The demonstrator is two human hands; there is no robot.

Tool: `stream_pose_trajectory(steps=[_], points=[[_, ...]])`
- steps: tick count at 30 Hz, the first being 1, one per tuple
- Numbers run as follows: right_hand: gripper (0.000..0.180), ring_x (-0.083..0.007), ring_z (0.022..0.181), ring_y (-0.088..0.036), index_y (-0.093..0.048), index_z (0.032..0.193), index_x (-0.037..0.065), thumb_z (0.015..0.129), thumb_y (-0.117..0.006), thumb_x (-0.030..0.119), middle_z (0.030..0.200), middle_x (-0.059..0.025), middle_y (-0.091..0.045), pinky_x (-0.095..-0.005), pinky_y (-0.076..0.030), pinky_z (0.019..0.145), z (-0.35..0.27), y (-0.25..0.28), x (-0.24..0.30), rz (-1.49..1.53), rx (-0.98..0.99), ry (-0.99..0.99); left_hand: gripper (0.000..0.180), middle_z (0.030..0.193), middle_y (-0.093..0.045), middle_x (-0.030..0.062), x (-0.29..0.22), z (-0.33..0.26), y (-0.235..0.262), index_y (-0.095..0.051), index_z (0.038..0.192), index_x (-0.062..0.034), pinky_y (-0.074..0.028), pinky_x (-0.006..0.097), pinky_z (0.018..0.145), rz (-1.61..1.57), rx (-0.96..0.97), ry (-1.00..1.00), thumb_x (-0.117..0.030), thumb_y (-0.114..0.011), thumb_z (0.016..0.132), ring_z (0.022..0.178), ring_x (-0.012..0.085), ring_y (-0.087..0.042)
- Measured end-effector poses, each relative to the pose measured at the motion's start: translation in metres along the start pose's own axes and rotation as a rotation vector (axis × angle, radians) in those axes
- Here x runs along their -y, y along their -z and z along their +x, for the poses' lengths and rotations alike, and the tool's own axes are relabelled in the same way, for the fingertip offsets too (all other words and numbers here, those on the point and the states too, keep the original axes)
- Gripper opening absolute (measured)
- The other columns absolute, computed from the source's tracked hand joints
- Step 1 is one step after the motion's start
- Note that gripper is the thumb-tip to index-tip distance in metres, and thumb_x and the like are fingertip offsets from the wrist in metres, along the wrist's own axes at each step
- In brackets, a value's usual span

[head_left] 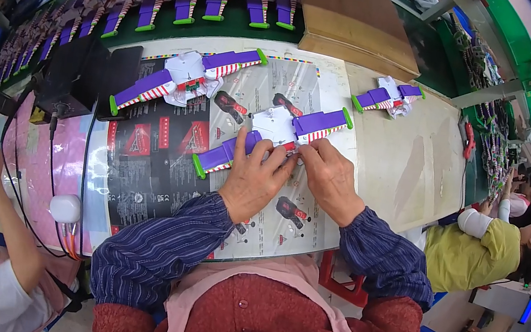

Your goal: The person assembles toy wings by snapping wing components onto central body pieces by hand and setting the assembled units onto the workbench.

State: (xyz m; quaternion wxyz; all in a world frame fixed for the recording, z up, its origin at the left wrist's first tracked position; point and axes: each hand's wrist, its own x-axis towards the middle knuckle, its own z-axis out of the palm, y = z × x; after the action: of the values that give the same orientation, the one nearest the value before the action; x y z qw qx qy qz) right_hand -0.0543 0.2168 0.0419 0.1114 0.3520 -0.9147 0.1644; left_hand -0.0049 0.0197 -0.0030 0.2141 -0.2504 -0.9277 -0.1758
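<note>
purple-winged white toy [273, 124], red-and-white striped edges [318, 137], green wingtips [348, 118], navy striped sleeves [161, 243], pink apron [181, 309]

Winged toy [273, 126], purple and white, lying slantwise

The white worktable [335, 83] carried a black-and-grey printed sheet [155, 180]. One purple-winged piece [186, 69] lay on its far part; another winged piece [274, 126] was over its middle, contact unclear. A third winged piece [390, 97] and a red tool [468, 139] lay to its right; a black box [69, 75] stood to its left.
</note>
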Motion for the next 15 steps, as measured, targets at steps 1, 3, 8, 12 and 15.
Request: stream_pose_trajectory(steps=[1, 3, 8, 12, 15], points=[[0.024, -0.0317, 0.087, -0.071, -0.066, 0.108, 0.001, 0.084, -0.067, -0.002, 0.099, -0.0137, -0.065, -0.0414, -0.058, 0.071, 0.001, 0.0, -0.004, 0.003, 0.01, 0.014, 0.042, 0.122, -0.058, 0.0041, 0.0, 0.001, 0.0, -0.071, 0.132, -0.0126, -0.028, 0.073, 0.116, 0.0, 0.001, -0.001, -0.012, -0.066, 0.09, 0.117, 0.0269, -0.054], [0.023, -0.0316, 0.087, -0.071, -0.066, 0.107, 0.001, 0.084, -0.067, -0.002, 0.099, -0.0137, -0.065, -0.0414, -0.058, 0.071, 0.0, -0.002, -0.008, 0.004, 0.021, 0.029, 0.041, 0.121, -0.058, 0.004, 0.0, 0.001, 0.001, -0.071, 0.131, -0.0128, -0.028, 0.073, 0.116, 0.002, 0.0, -0.002, -0.012, -0.066, 0.09, 0.117, 0.0266, -0.054], [0.022, -0.03, 0.086, -0.07, -0.066, 0.104, 0.002, 0.083, -0.067, -0.002, 0.096, -0.0122, -0.064, -0.0401, -0.058, 0.071, -0.001, -0.008, -0.01, 0.012, -0.014, 0.045, 0.041, 0.119, -0.058, 0.0039, 0.0, 0.002, 0.002, -0.072, 0.13, -0.0132, -0.029, 0.072, 0.116, -0.004, 0.008, 0.004, -0.012, -0.067, 0.089, 0.116, 0.0267, -0.055], [0.021, -0.0291, 0.084, -0.07, -0.066, 0.103, 0.002, 0.083, -0.068, -0.002, 0.095, -0.0116, -0.063, -0.0396, -0.058, 0.07, -0.006, -0.014, -0.013, 0.031, -0.033, 0.042, 0.038, 0.113, -0.057, 0.0044, 0.001, 0.002, 0.002, -0.072, 0.127, -0.0067, -0.029, 0.073, 0.116, -0.034, -0.026, -0.01, -0.013, -0.065, 0.09, 0.114, 0.0255, -0.054], [0.019, -0.0282, 0.084, -0.07, -0.065, 0.103, 0.002, 0.084, -0.068, -0.001, 0.095, -0.0112, -0.063, -0.0388, -0.057, 0.069, -0.006, -0.015, -0.013, 0.07, -0.066, 0.031, 0.039, 0.114, -0.057, 0.0042, 0.0, 0.004, 0.003, -0.072, 0.127, -0.0068, -0.029, 0.073, 0.117, -0.025, -0.018, -0.008, -0.012, -0.065, 0.09, 0.114, 0.0254, -0.054]])
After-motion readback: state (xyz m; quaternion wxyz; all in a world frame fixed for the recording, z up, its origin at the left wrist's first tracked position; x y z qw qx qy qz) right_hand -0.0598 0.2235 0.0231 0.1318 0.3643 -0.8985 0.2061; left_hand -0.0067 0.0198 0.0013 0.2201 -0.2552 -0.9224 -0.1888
